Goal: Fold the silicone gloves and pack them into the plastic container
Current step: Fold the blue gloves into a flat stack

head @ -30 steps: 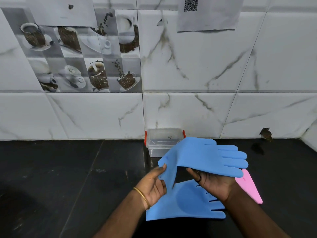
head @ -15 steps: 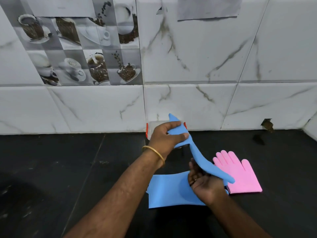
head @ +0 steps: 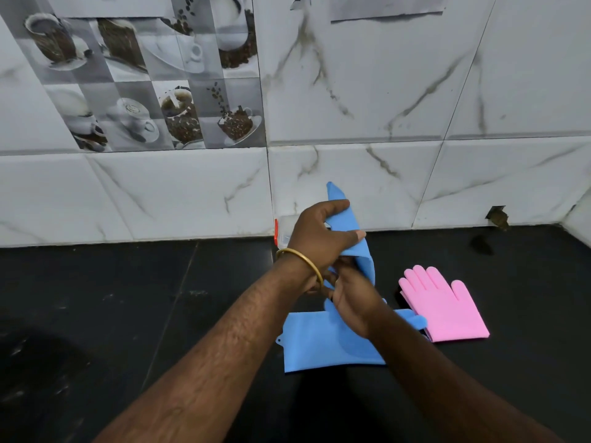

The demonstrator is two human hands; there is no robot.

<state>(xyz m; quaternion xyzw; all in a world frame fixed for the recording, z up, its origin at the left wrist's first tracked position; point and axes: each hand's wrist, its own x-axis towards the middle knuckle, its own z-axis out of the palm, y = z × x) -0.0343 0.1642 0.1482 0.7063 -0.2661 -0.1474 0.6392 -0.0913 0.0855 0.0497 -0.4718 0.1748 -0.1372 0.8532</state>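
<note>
Even, dim indoor light; dull sheen on dark surface (head: 96, 314); tile lines (head: 268, 148) bow at edges; focus mostly sharp.

Both bare forearms reach in from the lower edge and meet near the middle of the view. The left hand (head: 319, 235) is the higher one, its back toward the camera, thumb on top and fingers curled underneath, its grip closed on a blue glove (head: 348, 225) that stands up out of it. A gold bangle (head: 300, 260) circles the left wrist. The right hand (head: 351, 298) sits just below and partly under the left wrist, knuckles up, fingers curled around the lower part of the same glove. The two hands touch.
</note>
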